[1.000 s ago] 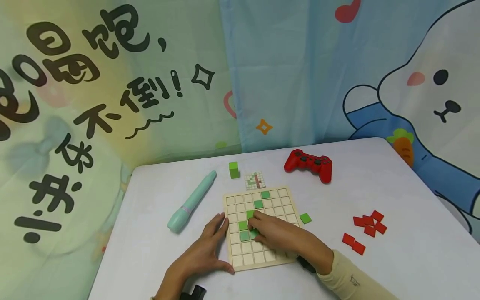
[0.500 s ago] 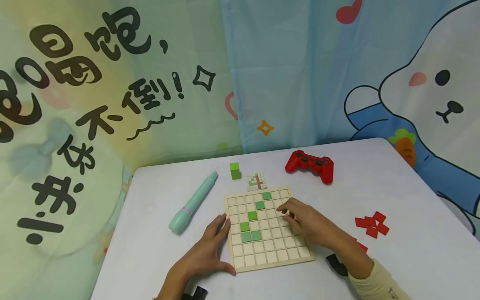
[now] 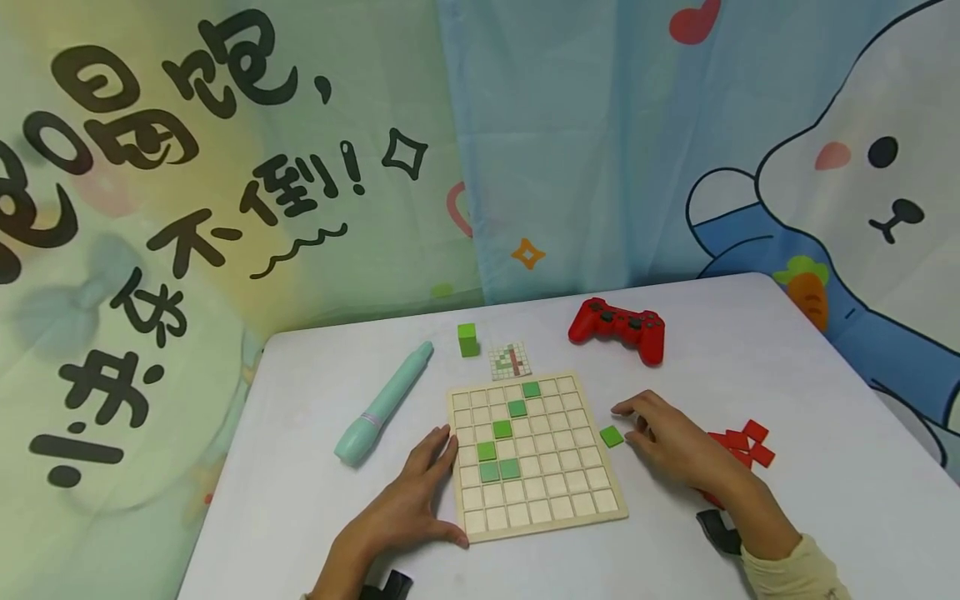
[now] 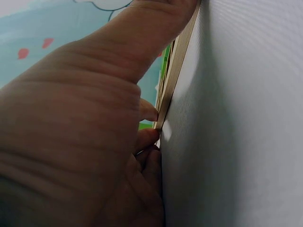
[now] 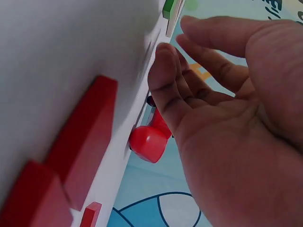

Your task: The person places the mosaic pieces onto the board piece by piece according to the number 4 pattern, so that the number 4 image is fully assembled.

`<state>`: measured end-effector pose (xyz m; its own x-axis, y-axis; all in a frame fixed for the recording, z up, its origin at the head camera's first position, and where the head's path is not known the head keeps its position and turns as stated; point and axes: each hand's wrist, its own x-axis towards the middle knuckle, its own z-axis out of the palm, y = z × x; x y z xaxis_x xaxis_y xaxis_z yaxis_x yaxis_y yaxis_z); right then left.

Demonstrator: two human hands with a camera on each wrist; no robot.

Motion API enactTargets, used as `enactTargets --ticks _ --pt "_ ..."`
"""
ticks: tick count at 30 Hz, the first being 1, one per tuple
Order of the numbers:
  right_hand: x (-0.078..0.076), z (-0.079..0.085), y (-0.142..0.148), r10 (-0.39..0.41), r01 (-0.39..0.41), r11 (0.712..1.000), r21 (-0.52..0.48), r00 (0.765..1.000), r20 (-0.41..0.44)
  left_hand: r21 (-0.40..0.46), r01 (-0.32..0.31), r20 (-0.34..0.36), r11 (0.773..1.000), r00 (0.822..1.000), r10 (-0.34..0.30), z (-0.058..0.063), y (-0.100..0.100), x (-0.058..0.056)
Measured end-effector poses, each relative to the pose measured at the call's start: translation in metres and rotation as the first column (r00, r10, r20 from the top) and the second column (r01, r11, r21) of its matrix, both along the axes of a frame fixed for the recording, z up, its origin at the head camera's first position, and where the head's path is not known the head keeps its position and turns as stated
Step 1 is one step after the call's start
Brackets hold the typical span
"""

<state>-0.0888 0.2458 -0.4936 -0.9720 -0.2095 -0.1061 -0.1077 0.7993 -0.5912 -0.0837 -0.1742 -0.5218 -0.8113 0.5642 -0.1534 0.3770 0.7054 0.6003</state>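
Observation:
A wooden grid board (image 3: pixel 551 527) lies flat on the table, with several green square tiles (image 3: pixel 502 429) set in its cells. My left hand (image 3: pixel 405 504) rests at the board's left side, fingers along the edge and thumb at the near corner; the left wrist view shows fingertips touching the wooden rim (image 4: pixel 173 80). Just off the board's right edge lies one loose green tile (image 3: pixel 611 436). Beside it hovers my right hand (image 3: pixel 678 442), fingers and thumb apart with nothing between them. That green tile (image 5: pixel 168 8) also shows beyond the fingertips in the right wrist view.
Red tiles (image 3: pixel 756 431) lie at the right, partly hidden behind my right hand. A red game controller (image 3: pixel 618 329) is at the back. A small pattern card (image 3: pixel 510 361), a green block (image 3: pixel 467 340) and a mint-green wand-like object (image 3: pixel 384 404) surround the board's far left.
My right hand has left a green tile in the board and moved right, off the board to beside the loose green tile. The left hand stays at the board's edge.

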Motion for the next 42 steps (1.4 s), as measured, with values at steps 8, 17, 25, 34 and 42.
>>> enactTargets --ticks 8,17,25,34,42 --pt "-0.001 -0.004 0.002 0.069 -0.070 0.997 0.018 0.997 0.046 0.002 0.003 0.006 1.000 1.000 -0.003 0.000 0.000 0.000" --pt "-0.001 -0.001 -0.002 0.077 -0.079 0.995 0.060 0.996 0.040 -0.002 0.007 -0.010 1.000 1.000 -0.007 -0.001 0.000 -0.001" --pt "-0.001 -0.001 -0.006 0.060 -0.063 0.995 0.073 0.997 0.038 0.006 -0.001 0.005 1.000 1.000 0.001 -0.002 0.001 -0.001" --pt "0.000 0.009 -0.004 0.013 -0.015 0.994 0.110 1.000 0.013 -0.001 0.013 -0.009 1.000 1.000 -0.013 -0.002 0.001 -0.002" --pt "-0.004 0.034 -0.035 0.130 -0.134 0.988 0.071 0.990 0.054 0.003 0.016 -0.026 1.000 1.000 -0.016 0.001 0.000 -0.002"
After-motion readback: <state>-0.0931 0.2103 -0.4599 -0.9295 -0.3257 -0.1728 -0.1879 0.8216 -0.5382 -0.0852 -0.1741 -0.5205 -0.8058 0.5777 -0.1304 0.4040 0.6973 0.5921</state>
